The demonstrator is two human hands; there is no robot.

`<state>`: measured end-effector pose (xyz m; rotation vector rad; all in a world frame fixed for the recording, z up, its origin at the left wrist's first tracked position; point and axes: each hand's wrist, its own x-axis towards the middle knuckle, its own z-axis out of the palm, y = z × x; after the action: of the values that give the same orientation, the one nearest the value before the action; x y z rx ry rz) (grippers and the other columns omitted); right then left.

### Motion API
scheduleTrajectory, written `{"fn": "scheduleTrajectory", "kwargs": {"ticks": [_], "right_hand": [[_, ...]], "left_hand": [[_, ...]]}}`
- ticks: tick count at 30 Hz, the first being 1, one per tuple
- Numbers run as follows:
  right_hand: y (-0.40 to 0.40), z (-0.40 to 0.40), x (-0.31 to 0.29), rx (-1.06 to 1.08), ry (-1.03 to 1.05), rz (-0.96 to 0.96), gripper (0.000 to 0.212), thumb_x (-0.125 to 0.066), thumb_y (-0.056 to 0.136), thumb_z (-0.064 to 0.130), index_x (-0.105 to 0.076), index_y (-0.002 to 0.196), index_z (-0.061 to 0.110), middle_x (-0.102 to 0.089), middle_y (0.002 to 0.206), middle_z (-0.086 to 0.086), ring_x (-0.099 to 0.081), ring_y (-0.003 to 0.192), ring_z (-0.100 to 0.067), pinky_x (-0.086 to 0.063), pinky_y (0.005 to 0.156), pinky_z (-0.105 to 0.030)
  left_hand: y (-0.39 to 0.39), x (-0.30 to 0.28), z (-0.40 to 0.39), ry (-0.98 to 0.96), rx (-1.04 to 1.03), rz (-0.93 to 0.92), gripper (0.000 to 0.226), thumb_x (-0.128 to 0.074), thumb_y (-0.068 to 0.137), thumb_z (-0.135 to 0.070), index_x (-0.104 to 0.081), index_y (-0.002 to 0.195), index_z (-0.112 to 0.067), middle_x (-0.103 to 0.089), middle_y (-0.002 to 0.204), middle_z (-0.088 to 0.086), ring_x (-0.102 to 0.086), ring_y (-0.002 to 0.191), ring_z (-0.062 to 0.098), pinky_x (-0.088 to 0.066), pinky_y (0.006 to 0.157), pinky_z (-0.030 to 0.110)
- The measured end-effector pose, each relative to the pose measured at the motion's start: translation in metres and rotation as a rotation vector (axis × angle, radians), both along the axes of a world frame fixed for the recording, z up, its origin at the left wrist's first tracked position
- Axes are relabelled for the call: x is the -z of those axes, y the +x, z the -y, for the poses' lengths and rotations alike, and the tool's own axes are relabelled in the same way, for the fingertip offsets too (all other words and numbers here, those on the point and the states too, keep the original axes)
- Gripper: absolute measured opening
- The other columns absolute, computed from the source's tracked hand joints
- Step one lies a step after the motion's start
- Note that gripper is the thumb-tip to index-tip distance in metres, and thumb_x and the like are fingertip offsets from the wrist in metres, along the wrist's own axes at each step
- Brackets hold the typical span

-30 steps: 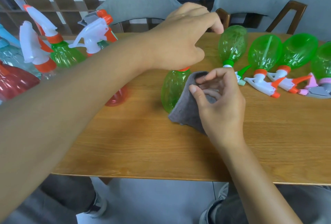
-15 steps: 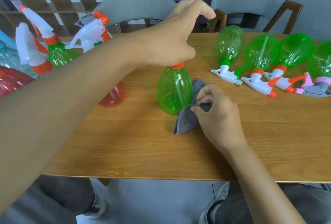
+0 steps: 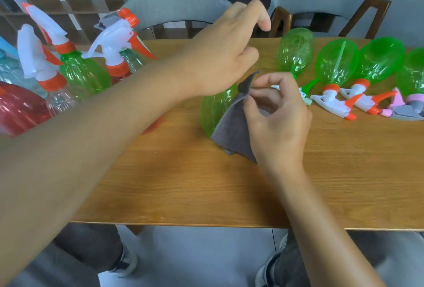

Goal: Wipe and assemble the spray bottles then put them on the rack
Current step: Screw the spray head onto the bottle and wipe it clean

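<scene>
While the right hand (image 3: 278, 124) pinches one grey cloth (image 3: 234, 133), the left hand (image 3: 226, 55) grips one green bottle (image 3: 214, 110).

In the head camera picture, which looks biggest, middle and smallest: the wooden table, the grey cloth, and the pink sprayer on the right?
1. wooden table, by far the largest.
2. grey cloth, held by the right hand.
3. pink sprayer, smallest as it looks, though it lies farther off and the edge cuts part of it.

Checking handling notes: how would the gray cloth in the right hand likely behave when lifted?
Probably floppy: the gray cloth drapes in folds against the green bottle where the right hand pinches it. Likely light, held by fingertips alone. Its soft look suggests little slipperiness.
</scene>
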<state>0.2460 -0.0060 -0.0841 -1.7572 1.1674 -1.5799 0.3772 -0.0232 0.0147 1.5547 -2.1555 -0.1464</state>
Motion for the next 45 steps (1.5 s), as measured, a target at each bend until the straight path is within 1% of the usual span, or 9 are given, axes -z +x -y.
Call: {"fn": "scheduleTrajectory", "kwargs": {"ticks": [4, 10, 17, 21, 24, 28, 37, 40, 45], "right_hand": [[0.004, -0.008, 0.002, 0.054, -0.099, -0.098, 0.030, -0.070, 0.087, 0.006, -0.059, 0.109, 0.023, -0.067, 0.088, 0.026, -0.071, 0.093, 0.001, -0.050, 0.085, -0.019], [0.006, -0.013, 0.008, 0.055, -0.202, -0.168, 0.028, -0.068, 0.085, 0.006, -0.061, 0.106, 0.022, -0.066, 0.093, 0.021, -0.070, 0.095, -0.009, -0.052, 0.086, -0.029], [0.006, 0.000, 0.005, 0.009, -0.099, -0.017, 0.030, -0.070, 0.088, -0.001, -0.058, 0.102, 0.023, -0.064, 0.091, 0.024, -0.068, 0.092, 0.002, -0.059, 0.085, -0.029], [-0.002, 0.005, 0.006, -0.077, -0.049, -0.029, 0.027, -0.072, 0.089, -0.001, -0.060, 0.104, 0.018, -0.066, 0.094, 0.017, -0.066, 0.093, 0.001, -0.056, 0.081, -0.017], [-0.009, 0.006, 0.011, -0.113, 0.033, -0.053, 0.028, -0.076, 0.088, 0.004, -0.060, 0.106, 0.019, -0.069, 0.095, 0.009, -0.068, 0.093, -0.003, -0.055, 0.082, -0.017], [-0.019, 0.006, 0.023, -0.097, 0.084, -0.157, 0.032, -0.080, 0.086, 0.007, -0.057, 0.104, 0.021, -0.070, 0.094, 0.010, -0.068, 0.093, -0.003, -0.048, 0.084, -0.010], [-0.029, 0.008, 0.036, -0.085, 0.193, -0.404, 0.039, -0.082, 0.082, 0.013, -0.052, 0.103, 0.028, -0.072, 0.088, 0.012, -0.067, 0.090, -0.010, -0.041, 0.075, -0.010], [-0.030, 0.009, 0.033, -0.084, 0.226, -0.394, 0.036, -0.082, 0.083, 0.014, -0.055, 0.101, 0.028, -0.072, 0.088, 0.013, -0.068, 0.091, -0.008, -0.044, 0.077, -0.014], [-0.031, 0.008, 0.032, -0.067, 0.250, -0.379, 0.027, -0.082, 0.083, 0.014, -0.063, 0.102, 0.021, -0.073, 0.090, 0.011, -0.068, 0.091, -0.005, -0.040, 0.077, -0.002]], "left_hand": [[0.001, 0.003, 0.003, -0.014, -0.015, 0.008, 0.043, -0.041, 0.092, -0.014, -0.046, 0.134, -0.017, -0.046, 0.139, 0.002, -0.054, 0.117, 0.027, -0.043, 0.098, 0.047], [-0.001, 0.003, 0.003, -0.002, -0.007, -0.081, 0.051, -0.033, 0.086, -0.018, -0.049, 0.134, -0.016, -0.047, 0.140, 0.000, -0.050, 0.130, 0.020, -0.042, 0.106, 0.047], [0.000, 0.004, 0.004, 0.033, 0.021, -0.204, 0.054, -0.032, 0.085, -0.016, -0.050, 0.136, -0.020, -0.047, 0.144, -0.004, -0.047, 0.136, 0.012, -0.040, 0.113, 0.044], [0.002, 0.006, 0.007, 0.018, 0.023, -0.221, 0.053, -0.034, 0.085, -0.015, -0.051, 0.135, -0.020, -0.048, 0.143, -0.004, -0.047, 0.136, 0.013, -0.039, 0.113, 0.043], [0.003, 0.007, 0.009, 0.021, 0.033, -0.246, 0.049, -0.037, 0.089, -0.012, -0.051, 0.136, -0.019, -0.047, 0.144, -0.005, -0.042, 0.140, 0.007, -0.036, 0.116, 0.035], [0.003, 0.008, 0.008, 0.035, 0.039, -0.275, 0.045, -0.041, 0.095, -0.001, -0.050, 0.136, -0.016, -0.045, 0.144, -0.006, -0.043, 0.136, 0.003, -0.032, 0.104, 0.005], [0.002, 0.014, -0.006, 0.040, -0.001, -0.477, 0.074, -0.057, 0.093, -0.003, -0.023, 0.154, -0.027, -0.024, 0.157, -0.005, -0.036, 0.147, 0.012, -0.038, 0.118, 0.033], [0.006, 0.027, -0.013, 0.031, -0.021, -0.574, 0.081, -0.065, 0.093, -0.011, -0.017, 0.156, -0.028, -0.029, 0.156, -0.002, -0.038, 0.145, 0.009, -0.041, 0.118, 0.041], [0.011, 0.051, -0.021, 0.027, -0.098, -0.723, 0.087, -0.075, 0.087, -0.031, -0.018, 0.153, -0.032, -0.036, 0.154, -0.002, -0.047, 0.135, 0.005, -0.042, 0.115, 0.042]]}}
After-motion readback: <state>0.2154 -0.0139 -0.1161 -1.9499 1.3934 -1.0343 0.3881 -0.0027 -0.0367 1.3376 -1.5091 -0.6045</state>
